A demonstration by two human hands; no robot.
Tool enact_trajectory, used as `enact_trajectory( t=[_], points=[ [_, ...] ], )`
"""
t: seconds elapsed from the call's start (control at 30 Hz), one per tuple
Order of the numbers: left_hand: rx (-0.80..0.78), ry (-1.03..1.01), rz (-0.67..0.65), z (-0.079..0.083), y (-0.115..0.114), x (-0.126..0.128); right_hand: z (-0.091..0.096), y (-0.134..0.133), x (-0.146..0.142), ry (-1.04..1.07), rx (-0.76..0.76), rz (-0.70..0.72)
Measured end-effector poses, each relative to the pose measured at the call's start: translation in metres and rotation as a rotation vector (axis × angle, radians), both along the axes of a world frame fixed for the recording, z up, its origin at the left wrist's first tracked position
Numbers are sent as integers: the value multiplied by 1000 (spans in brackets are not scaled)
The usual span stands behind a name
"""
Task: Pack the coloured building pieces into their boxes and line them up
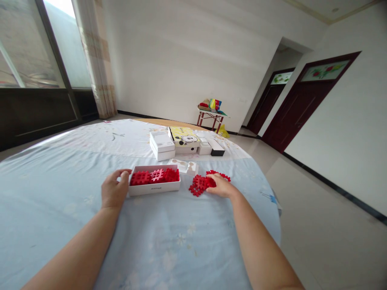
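Note:
An open white phone box (155, 188) stands on the cloth, with several red interlocking plastic pieces (140, 177) lying inside it. My left hand (115, 188) is at the box's left end, its fingers curled against the edge. To the right of the box lies a loose pile of more red interlocking pieces (198, 184). Over this pile is my right hand (222, 186), thumb and fingers closed around red pieces at its right side. The palm side and part of what it grips are hidden.
Behind the phone box lie white inserts (192, 167). Further back stand a white box (162, 145), a yellow cartoon box (184, 139), smaller white boxes (204, 147) and a black-and-white box (217, 148). The round table has a pale blue floral cloth (169, 237).

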State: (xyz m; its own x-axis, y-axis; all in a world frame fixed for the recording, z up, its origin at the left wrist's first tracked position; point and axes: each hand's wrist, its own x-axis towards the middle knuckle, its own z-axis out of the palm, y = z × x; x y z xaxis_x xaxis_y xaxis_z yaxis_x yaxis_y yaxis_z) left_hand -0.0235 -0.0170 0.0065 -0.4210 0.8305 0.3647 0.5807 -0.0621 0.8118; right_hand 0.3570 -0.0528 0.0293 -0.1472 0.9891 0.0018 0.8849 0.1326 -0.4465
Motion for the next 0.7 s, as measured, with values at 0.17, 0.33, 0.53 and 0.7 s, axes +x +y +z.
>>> enact_trajectory(
  t=[0.17,0.33,0.53,0.7],
  points=[
    [3,5,-2,1,-1,0,-2,1,2,60,-16,-29],
    [2,-1,-2,0,-1,0,-4,2,-1,40,23,-81],
    [21,16,-2,-2,0,0,2,1,-13,158,170,6],
    [14,23,0,-1,-1,0,1,-1,-27,100,93,180]
  ],
)
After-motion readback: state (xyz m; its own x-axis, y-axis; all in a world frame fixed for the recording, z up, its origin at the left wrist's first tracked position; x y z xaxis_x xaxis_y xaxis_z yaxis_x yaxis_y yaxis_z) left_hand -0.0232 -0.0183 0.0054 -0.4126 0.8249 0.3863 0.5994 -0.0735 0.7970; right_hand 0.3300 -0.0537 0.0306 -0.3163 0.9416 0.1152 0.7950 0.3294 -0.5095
